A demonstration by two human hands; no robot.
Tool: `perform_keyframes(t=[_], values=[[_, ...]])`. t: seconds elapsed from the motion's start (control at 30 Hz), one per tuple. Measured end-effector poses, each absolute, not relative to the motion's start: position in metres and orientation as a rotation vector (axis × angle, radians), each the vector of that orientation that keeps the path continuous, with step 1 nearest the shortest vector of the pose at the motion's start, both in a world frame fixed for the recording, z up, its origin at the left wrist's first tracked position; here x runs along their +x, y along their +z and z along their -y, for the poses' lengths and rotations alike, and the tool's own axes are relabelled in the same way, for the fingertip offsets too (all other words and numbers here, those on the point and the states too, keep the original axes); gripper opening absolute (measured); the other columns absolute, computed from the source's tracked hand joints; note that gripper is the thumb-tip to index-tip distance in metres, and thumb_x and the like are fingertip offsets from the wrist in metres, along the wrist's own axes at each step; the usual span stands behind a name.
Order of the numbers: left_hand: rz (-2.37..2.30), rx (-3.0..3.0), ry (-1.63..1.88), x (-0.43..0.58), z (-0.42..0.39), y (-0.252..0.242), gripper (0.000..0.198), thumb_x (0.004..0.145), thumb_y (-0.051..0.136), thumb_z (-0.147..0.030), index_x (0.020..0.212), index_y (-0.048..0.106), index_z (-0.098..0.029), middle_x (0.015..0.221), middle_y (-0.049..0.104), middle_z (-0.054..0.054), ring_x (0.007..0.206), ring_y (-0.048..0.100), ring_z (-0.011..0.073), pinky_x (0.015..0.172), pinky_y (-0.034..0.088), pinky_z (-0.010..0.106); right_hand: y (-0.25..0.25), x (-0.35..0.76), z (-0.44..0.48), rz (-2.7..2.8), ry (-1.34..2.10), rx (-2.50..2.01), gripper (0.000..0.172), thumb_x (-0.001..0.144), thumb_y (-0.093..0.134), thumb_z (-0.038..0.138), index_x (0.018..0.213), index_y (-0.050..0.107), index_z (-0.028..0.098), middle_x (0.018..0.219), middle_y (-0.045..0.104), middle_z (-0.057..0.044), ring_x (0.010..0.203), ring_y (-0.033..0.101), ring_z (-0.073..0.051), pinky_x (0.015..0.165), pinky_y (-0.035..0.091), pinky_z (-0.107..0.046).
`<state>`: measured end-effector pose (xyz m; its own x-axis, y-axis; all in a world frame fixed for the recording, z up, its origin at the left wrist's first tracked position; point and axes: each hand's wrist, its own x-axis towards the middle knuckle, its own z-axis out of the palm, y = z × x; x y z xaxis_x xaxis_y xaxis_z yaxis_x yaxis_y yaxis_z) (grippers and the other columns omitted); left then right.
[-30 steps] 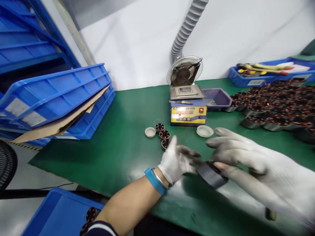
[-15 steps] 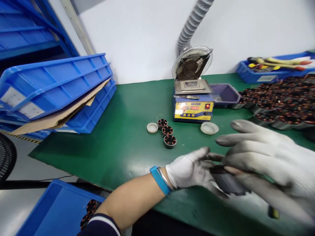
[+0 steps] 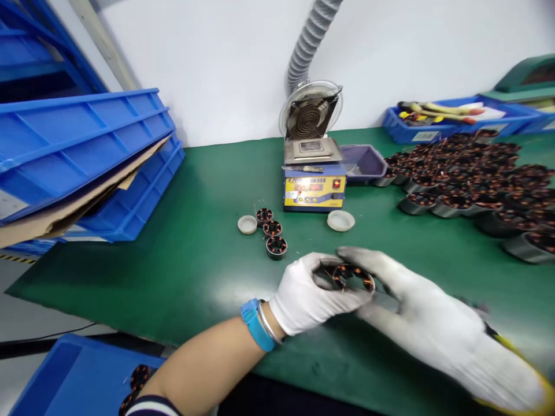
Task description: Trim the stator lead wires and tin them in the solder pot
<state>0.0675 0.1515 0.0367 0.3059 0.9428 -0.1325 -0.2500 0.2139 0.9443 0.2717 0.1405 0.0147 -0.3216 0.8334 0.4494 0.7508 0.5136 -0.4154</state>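
My left hand (image 3: 312, 292), in a white glove with a blue band at the wrist, is closed around a motor stator (image 3: 365, 279), a metal ring with copper windings, its open face showing. From the right, my gloved right hand (image 3: 416, 312) curls its fingers and thumb around the same stator; the fingertips are dark with dirt. Part of the ring is hidden by the gloves. Beyond my hands, three more stators (image 3: 276, 247) stand in a short row on the green table, beside a small white dish (image 3: 247, 225).
A yellow-and-blue heating unit (image 3: 315, 192) with a raised lid stands at the back, a second white dish (image 3: 341, 221) before it. Many stators (image 3: 455, 205) crowd the right side. Purple bin (image 3: 368, 164), blue tool tray (image 3: 427, 134) and stacked blue crates (image 3: 108, 136) stand around.
Both hands have moved left. The stator has turned so that its copper windings now show, and my right hand has come down around it. The camera view has swung right.
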Motion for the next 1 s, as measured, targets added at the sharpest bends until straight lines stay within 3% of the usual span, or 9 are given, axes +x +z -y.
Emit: perform_keyframes(t=[0.07, 0.17, 0.27, 0.37, 0.47, 0.67, 0.83, 1.0], values=[[-1.022, 1.218, 0.995, 0.066, -0.152, 0.035, 0.048, 0.062, 0.094, -0.041, 0.100, 0.072, -0.020, 0.101, 0.077, 0.007, 0.092, 0.072, 0.0235, 0.086, 0.056, 0.033, 0.005, 0.261, -0.144, 2.158, 0.103, -1.193, 0.045, 0.094, 0.056, 0.035, 0.138, 0.051, 0.023, 0.127, 0.068, -0.011, 0.110, 0.072, -0.026, 0.091, 0.066, -0.038], [-1.151, 1.467, 0.934, 0.062, -0.156, 0.036, 0.029, 0.072, 0.085, -0.044, 0.080, 0.069, -0.021, 0.082, 0.072, 0.004, 0.079, 0.067, 0.0198, 0.076, 0.054, 0.029, 0.003, 0.262, -0.148, 2.193, -0.041, -1.094, 0.041, 0.097, 0.055, 0.029, 0.137, 0.050, 0.022, 0.127, 0.068, -0.013, 0.111, 0.072, -0.024, 0.090, 0.065, -0.035], [-1.079, 1.303, 0.831, 0.056, -0.163, 0.042, 0.034, 0.081, 0.072, -0.049, 0.067, 0.058, -0.021, 0.063, 0.062, 0.000, 0.056, 0.058, 0.0142, 0.053, 0.045, 0.025, 0.008, 0.271, -0.148, 2.193, -0.121, -1.075, 0.041, 0.096, 0.056, 0.026, 0.137, 0.051, 0.020, 0.127, 0.067, -0.014, 0.112, 0.071, -0.022, 0.089, 0.064, -0.031], [-1.060, 1.054, 0.931, 0.053, -0.168, 0.046, 0.041, 0.077, 0.070, -0.057, 0.069, 0.053, -0.021, 0.059, 0.059, -0.002, 0.042, 0.051, 0.0101, 0.041, 0.034, 0.022, 0.011, 0.275, -0.146, 2.183, -0.136, -1.110, 0.042, 0.096, 0.054, 0.025, 0.138, 0.051, 0.020, 0.129, 0.066, -0.014, 0.113, 0.070, -0.021, 0.091, 0.063, -0.031], [-1.059, 1.097, 0.941, 0.058, -0.167, 0.045, 0.045, 0.073, 0.073, -0.061, 0.072, 0.054, -0.020, 0.058, 0.057, -0.003, 0.044, 0.051, 0.0087, 0.041, 0.034, 0.019, 0.011, 0.273, -0.142, 2.198, -0.191, -1.095, 0.044, 0.095, 0.052, 0.021, 0.139, 0.051, 0.020, 0.131, 0.065, -0.014, 0.117, 0.069, -0.021, 0.094, 0.062, -0.032], [-1.027, 1.045, 0.552, 0.064, -0.159, 0.046, 0.038, 0.069, 0.070, -0.051, 0.058, 0.050, -0.021, 0.048, 0.052, -0.004, 0.034, 0.042, 0.0065, 0.036, 0.031, 0.020, 0.017, 0.273, -0.140, 2.244, -0.250, -1.041, 0.046, 0.092, 0.051, 0.015, 0.138, 0.051, 0.018, 0.131, 0.065, -0.015, 0.118, 0.067, -0.021, 0.095, 0.061, -0.032], [-1.016, 1.011, 0.690, 0.048, -0.168, 0.055, 0.040, 0.064, 0.070, -0.053, 0.053, 0.046, -0.022, 0.041, 0.046, -0.005, 0.031, 0.035, 0.0059, 0.033, 0.021, 0.020, 0.019, 0.278, -0.140, 2.183, -0.197, -1.054, 0.052, 0.090, 0.054, 0.015, 0.141, 0.049, 0.022, 0.132, 0.064, -0.013, 0.121, 0.067, -0.022, 0.098, 0.061, -0.034], [-1.039, 1.233, 0.663, 0.056, -0.163, 0.046, 0.040, 0.076, 0.071, -0.052, 0.063, 0.051, -0.020, 0.052, 0.049, -0.005, 0.046, 0.043, 0.0073, 0.047, 0.033, 0.021, 0.015, 0.275, -0.136, 2.201, -0.143, -1.037, 0.052, 0.090, 0.054, 0.016, 0.141, 0.051, 0.023, 0.135, 0.063, -0.012, 0.121, 0.066, -0.022, 0.099, 0.060, -0.034]])
